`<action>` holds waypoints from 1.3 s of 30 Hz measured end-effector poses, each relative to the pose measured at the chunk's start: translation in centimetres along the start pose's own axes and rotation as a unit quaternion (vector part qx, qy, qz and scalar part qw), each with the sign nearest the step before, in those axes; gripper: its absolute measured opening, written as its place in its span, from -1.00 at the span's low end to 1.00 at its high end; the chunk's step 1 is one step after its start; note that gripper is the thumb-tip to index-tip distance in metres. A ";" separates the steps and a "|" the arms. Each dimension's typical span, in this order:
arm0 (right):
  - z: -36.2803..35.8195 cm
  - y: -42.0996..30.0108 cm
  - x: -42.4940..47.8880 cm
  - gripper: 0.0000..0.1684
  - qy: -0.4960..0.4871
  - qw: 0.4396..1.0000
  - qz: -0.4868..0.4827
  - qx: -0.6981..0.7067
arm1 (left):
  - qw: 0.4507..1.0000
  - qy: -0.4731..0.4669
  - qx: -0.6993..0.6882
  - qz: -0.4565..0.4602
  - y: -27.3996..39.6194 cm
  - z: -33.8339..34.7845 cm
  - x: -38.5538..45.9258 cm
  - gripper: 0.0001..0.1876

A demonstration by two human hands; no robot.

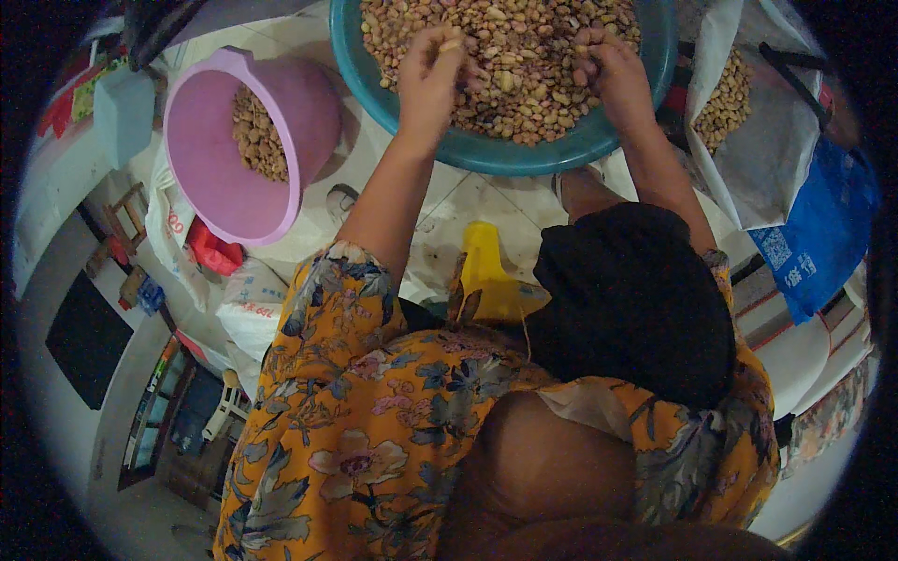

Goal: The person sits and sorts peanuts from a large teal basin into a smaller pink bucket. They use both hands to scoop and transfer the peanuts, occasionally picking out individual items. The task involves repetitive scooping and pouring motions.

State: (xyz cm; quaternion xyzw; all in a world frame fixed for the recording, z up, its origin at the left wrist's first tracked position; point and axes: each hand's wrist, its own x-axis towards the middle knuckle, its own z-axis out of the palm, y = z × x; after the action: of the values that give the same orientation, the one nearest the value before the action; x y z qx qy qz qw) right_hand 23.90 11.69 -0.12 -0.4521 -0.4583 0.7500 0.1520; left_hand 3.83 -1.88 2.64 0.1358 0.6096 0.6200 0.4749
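Note:
A wide teal plastic basin (519,165) lies before me, filled with peanuts in their shells (512,77), tan to reddish brown, some darker. My left hand (429,84) is over the left part of the heap with its fingers bent. A pale peanut (450,45) appears to be pinched at its fingertips. Over the right part of the heap, my right hand (619,77) has its fingers curled inward, close to the peanuts. Whether something is inside those fingers is hard to make out.
A pink plastic bucket (319,105) at the left holds brown peanuts or clumps (256,133). On the right, an opened white sack (761,154) contains more peanuts (722,102), beside a blue printed bag (821,231). A yellow plastic object (484,266) is between my legs; white sacks (249,305) lie left.

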 end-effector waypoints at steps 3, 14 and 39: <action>-0.5 0.9 0.1 -0.78 -0.097 0.971 -0.009 0.217 | 0.998 -0.010 0.021 -0.065 -1.2 -2.5 -1.3 -0.87; 4.2 -1.7 1.0 -0.81 0.008 0.892 -0.331 -0.308 | 0.786 -0.072 0.570 0.229 -4.8 0.6 -2.2 -0.74; 2.1 -0.7 -0.1 -0.81 0.123 0.878 -0.268 -0.377 | 0.999 -0.004 -0.041 -0.010 -1.4 -1.9 0.9 -0.84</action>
State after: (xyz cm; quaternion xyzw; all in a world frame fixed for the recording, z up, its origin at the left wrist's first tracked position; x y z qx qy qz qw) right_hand 22.14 10.85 0.88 -0.4234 -0.7878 0.3893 0.2202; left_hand 2.61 -2.69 0.60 0.1128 0.5827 0.6396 0.4886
